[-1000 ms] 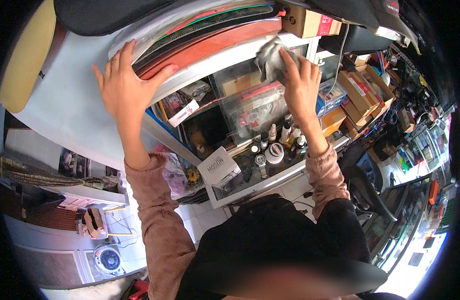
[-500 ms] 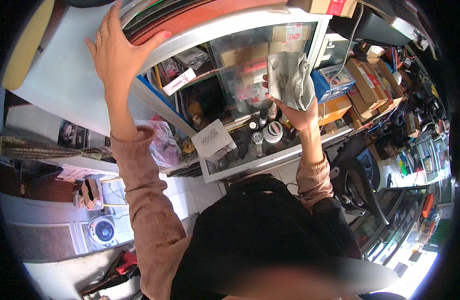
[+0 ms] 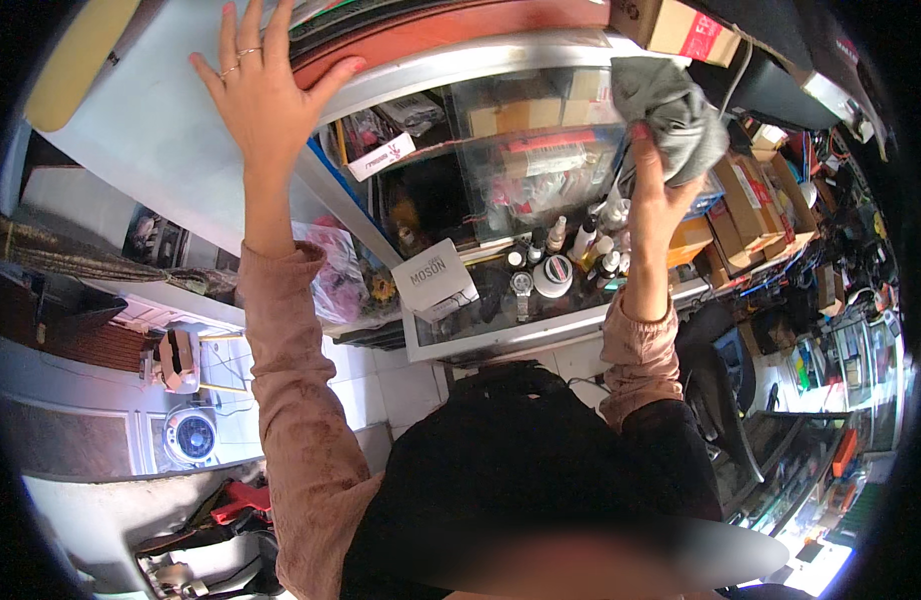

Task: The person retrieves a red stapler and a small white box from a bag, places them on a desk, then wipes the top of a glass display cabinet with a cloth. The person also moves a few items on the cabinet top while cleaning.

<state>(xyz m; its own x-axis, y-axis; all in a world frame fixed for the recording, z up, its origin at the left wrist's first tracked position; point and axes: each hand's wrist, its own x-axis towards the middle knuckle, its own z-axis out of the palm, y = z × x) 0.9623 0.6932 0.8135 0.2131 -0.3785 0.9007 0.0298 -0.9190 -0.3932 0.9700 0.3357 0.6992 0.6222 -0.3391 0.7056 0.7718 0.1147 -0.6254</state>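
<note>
A crumpled grey cloth [image 3: 671, 115] is bunched in my right hand [image 3: 663, 200], against the upper right corner of the glass display cabinet's pale frame [image 3: 421, 82]. My thumb presses on the cloth, and the other fingers are mostly hidden. At the upper left, my left hand [image 3: 264, 105] lies with fingers spread on a whitish surface [image 3: 161, 130]. Its thumb reaches over the end of a reddish-brown board [image 3: 411, 45]. Below my right hand, several small bottles [image 3: 585, 238], a round white tub [image 3: 554, 276] and a metal wristwatch [image 3: 522, 297] stand on the glass shelf.
A white box [image 3: 433, 278] sits at the shelf's left end. Cardboard boxes [image 3: 746, 200] crowd the right side, and another carton [image 3: 681, 30] stands above the cabinet. Behind sliding glass [image 3: 541, 165] are packed goods. A black chair [image 3: 721, 400] is at the right, a fan [image 3: 192, 436] at the lower left.
My right hand has moved up and right with the cloth, which went from a folded flap to a crumpled bunch. More bottles show below it. My left hand stays in place.
</note>
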